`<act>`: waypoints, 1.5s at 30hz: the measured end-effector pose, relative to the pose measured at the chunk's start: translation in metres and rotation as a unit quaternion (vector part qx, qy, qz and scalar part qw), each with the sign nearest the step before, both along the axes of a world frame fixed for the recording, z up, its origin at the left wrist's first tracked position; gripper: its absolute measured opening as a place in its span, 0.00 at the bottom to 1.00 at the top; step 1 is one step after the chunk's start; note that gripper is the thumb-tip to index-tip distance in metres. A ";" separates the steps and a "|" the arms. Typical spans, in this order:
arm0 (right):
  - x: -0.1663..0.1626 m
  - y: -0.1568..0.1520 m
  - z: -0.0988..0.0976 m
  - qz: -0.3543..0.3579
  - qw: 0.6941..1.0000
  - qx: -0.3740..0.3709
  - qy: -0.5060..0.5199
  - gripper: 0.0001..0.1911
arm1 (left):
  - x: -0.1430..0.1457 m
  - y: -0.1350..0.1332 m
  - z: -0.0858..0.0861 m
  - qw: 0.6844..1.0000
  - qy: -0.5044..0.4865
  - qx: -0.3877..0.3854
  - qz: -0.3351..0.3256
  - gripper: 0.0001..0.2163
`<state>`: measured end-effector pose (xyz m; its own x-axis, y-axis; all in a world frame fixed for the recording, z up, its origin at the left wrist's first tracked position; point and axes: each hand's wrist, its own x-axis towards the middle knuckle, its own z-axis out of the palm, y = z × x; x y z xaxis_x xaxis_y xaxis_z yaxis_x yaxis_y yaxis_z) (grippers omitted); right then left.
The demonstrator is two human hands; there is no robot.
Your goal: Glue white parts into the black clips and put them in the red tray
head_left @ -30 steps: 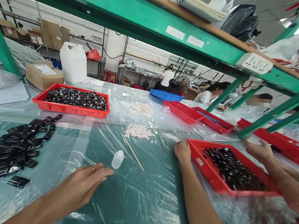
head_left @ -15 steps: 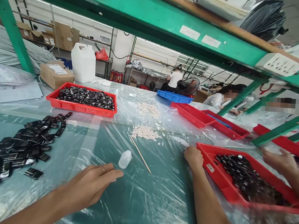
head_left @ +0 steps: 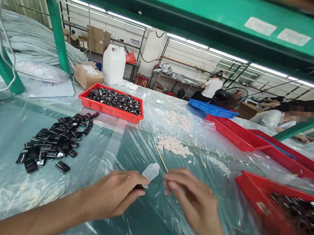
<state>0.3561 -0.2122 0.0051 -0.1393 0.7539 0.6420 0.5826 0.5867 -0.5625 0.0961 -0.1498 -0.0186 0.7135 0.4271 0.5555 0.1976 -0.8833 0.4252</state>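
2 red trays of black parts bracket my bench: the far red tray (head_left: 110, 103) sits upper left of centre, and the near red tray (head_left: 259, 198) fills the lower right corner, blurred. Plastic sheeting (head_left: 133, 137) covers the whole bench and lies wrinkled. Left of centre, a loose heap of black parts (head_left: 54, 138) rests on the sheet, well apart from my hands. 2 piles of small white pieces (head_left: 174, 145) lie right of centre, beyond a thin wooden stick (head_left: 161, 158). The small white bottle (head_left: 150, 171) lies tilted in the lower middle, between my hands and just beside my fingertips. My left hand (head_left: 115, 192) rests palm down with fingers narrowly curled; something dark shows under the fingertips, but I cannot tell whether I grip it. My right hand (head_left: 191, 198) hovers half open, holding nothing I can see. I judge the bottle could roll or skid on the slick wrinkles if either hand nudges it, and it may knock the stick into the white pieces.
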 end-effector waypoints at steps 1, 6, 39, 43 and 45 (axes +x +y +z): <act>-0.011 -0.007 0.001 0.033 0.999 0.003 0.006 0.14 | 0.000 0.000 0.003 1.000 0.003 -0.001 -0.004 0.07; -0.025 -0.016 -0.005 0.084 0.996 0.003 0.032 0.23 | 0.001 0.000 0.011 0.999 0.032 0.009 -0.040 0.08; -0.047 -0.015 -0.019 -0.027 0.998 0.053 0.035 0.09 | 0.006 -0.015 0.017 0.986 0.035 -0.140 -0.081 0.22; -0.045 -0.017 -0.017 -0.030 0.998 0.040 0.041 0.10 | 0.009 -0.014 0.002 0.990 -0.002 -0.131 -0.059 0.21; -0.044 -0.019 -0.017 -0.025 0.998 0.035 0.039 0.10 | 0.010 -0.012 -0.004 0.990 -0.011 -0.130 -0.055 0.21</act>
<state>0.3116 -0.2310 -0.0117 -0.0506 0.7118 0.7006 0.5681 0.5975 -0.5660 0.1059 -0.1620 -0.0224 0.7524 0.4786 0.4526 0.0951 -0.7588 0.6443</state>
